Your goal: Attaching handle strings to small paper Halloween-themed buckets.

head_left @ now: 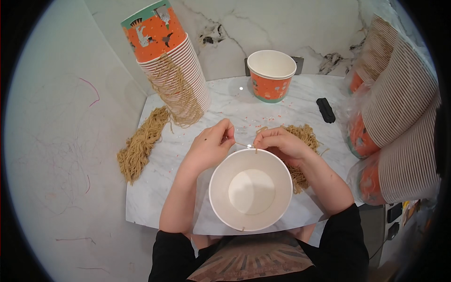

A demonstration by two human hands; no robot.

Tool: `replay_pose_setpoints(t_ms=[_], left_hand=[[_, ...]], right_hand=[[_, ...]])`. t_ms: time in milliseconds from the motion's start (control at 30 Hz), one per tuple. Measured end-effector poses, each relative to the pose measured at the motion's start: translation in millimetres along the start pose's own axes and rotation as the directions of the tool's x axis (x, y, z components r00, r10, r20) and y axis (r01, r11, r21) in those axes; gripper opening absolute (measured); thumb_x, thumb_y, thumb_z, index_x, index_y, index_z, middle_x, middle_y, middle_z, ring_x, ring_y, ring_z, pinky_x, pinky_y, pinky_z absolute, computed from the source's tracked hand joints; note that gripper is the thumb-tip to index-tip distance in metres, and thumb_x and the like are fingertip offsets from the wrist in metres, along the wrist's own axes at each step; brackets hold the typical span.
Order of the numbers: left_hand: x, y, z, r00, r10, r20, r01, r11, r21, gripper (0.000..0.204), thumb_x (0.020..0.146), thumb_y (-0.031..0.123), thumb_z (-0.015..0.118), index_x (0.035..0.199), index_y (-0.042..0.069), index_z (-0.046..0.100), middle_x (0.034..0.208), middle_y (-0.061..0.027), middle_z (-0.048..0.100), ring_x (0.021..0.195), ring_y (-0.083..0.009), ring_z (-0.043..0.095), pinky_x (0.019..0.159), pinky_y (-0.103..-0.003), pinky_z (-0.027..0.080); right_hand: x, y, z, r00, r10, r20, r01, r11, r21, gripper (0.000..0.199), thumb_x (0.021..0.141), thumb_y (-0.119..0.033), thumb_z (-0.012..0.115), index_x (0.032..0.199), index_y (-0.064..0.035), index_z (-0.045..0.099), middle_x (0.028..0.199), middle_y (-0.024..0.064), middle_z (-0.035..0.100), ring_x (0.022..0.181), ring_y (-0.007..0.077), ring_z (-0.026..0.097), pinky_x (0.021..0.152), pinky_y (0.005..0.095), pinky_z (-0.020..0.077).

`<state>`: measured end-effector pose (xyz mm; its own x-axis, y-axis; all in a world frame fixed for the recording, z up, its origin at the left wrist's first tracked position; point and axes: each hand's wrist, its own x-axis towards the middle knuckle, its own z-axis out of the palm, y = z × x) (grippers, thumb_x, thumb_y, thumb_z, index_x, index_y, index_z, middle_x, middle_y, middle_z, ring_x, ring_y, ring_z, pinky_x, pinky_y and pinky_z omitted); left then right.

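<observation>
Left grip (pixel 213 144): thumb and forefinger pinched closed on a tan cord (pixel 242 144). Right grip (pixel 282 144): fingertips closed on the cord at the far rim of a white-lined tub (pixel 251 199), lower centre. Tan yarn bundle (pixel 303 135) beyond the right grip; second bundle (pixel 142 146) at left. Orange tub (pixel 270 87), upper centre, on marbled tabletop (pixel 148 202). Nested tubs (pixel 152 35) upper left; wrapped stacks (pixel 399 89) upper right.
</observation>
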<state>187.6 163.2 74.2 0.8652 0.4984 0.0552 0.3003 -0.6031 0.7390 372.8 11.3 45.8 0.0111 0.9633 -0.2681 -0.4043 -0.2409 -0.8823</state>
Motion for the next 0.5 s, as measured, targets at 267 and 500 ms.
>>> replay_pose_setpoints(t_ms=[267,500], left_hand=[[-9,13,1,0.999,-0.035,-0.010,0.037,0.966,0.256,0.010,0.086,0.008,0.061,0.092,0.006,0.053,0.084,-0.0129,0.068,0.083,-0.0367,0.065,0.070,-0.046,0.048],[-11,14,-2,0.997,0.036,-0.066,-0.018,0.965,0.263,0.013,0.085,0.003,0.063,0.093,0.006,0.053,0.081,-0.0111,0.065,0.076,-0.0333,0.063,0.069,-0.043,0.047]], right_hand=[[3,6,-2,0.998,0.051,-0.036,-0.048,0.996,0.071,0.009,0.086,-0.009,0.067,0.089,-0.0012,0.070,0.082,0.0043,0.070,0.070,0.0110,0.066,0.065,0.0246,0.0525],[-2,-5,8,0.996,0.014,-0.090,-0.023,0.995,-0.101,0.014,0.091,-0.014,0.066,0.093,-0.0011,0.070,0.082,0.0036,0.069,0.070,0.0098,0.064,0.065,0.0252,0.0518]])
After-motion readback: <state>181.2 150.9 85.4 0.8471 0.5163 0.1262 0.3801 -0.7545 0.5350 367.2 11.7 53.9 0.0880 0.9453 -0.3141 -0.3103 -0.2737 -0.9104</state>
